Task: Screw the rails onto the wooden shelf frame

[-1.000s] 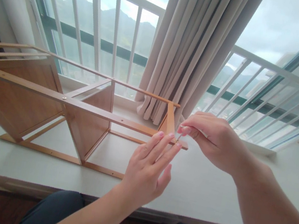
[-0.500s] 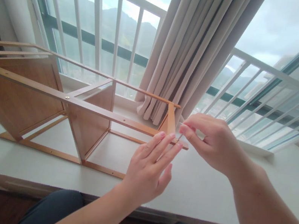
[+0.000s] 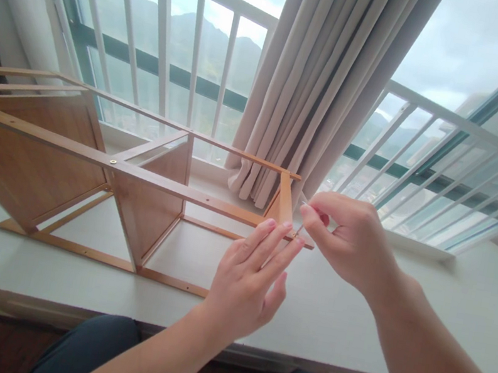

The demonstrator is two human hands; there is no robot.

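Observation:
A wooden shelf rack (image 3: 154,179) lies on its side on a white ledge. My left hand (image 3: 249,276) rests with outstretched fingers on the rack's near rail, close to its right end. Between the fingers and thumb of my right hand (image 3: 348,238) is a thin metal hex key (image 3: 300,226), pinched at its upper part. The key's lower tip meets a brass-coloured screw (image 3: 295,234) in the rail, right beside my left fingertips. Another brass screw (image 3: 113,162) sits farther left along the same rail.
The white ledge (image 3: 397,326) carries the rack and ends at a dark front edge above my knees (image 3: 91,348). Behind the rack stand white window railings (image 3: 195,50). A beige curtain (image 3: 314,83) hangs near the rack's right end.
My right hand has turned slightly with the hex key, whose upper end now points differently. My left hand and the rack have stayed in place.

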